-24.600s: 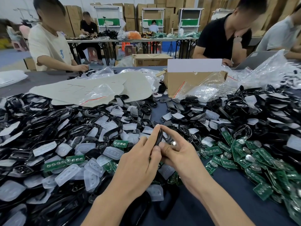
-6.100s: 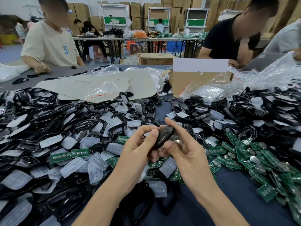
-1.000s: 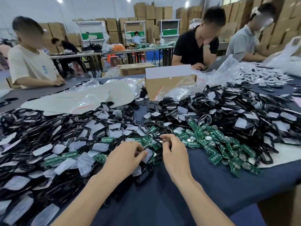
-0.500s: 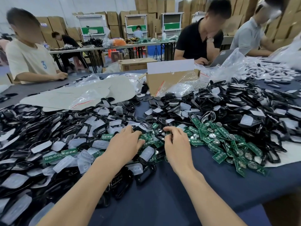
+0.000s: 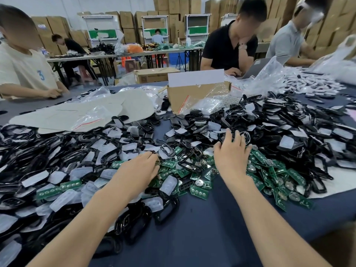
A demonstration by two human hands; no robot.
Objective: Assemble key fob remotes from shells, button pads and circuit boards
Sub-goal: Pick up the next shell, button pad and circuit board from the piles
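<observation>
We begin with the dark blue surface [image 5: 202, 237], spread with loose parts so that every kind lies within arm's reach of the seated person. Largest are the black shells [image 5: 289, 135], heaped in two wide banks to the left and right, with a lower gap between them. Behind that gap stands an open cardboard box [image 5: 192, 97] with clear plastic bags [image 5: 208, 105] against it, which we take to be where the stock came from. The green circuit boards [image 5: 199, 192] lie in a band along the near edge of the right bank, some with coin cells showing. The translucent button pads [image 5: 63, 201] are scattered mostly over the left bank.

No assembled fob is in hand, so we judge this to be the picking of parts for a fresh one. The right hand [image 5: 231, 157] reaches palm down across the boards, its fingers [image 5: 229, 135] spread and straight over the shells, holding nothing. The left hand [image 5: 138, 170] rests over boards and pads, its fingers [image 5: 152, 158] dipping into the pile. We cannot tell whether they pinch anything.
</observation>
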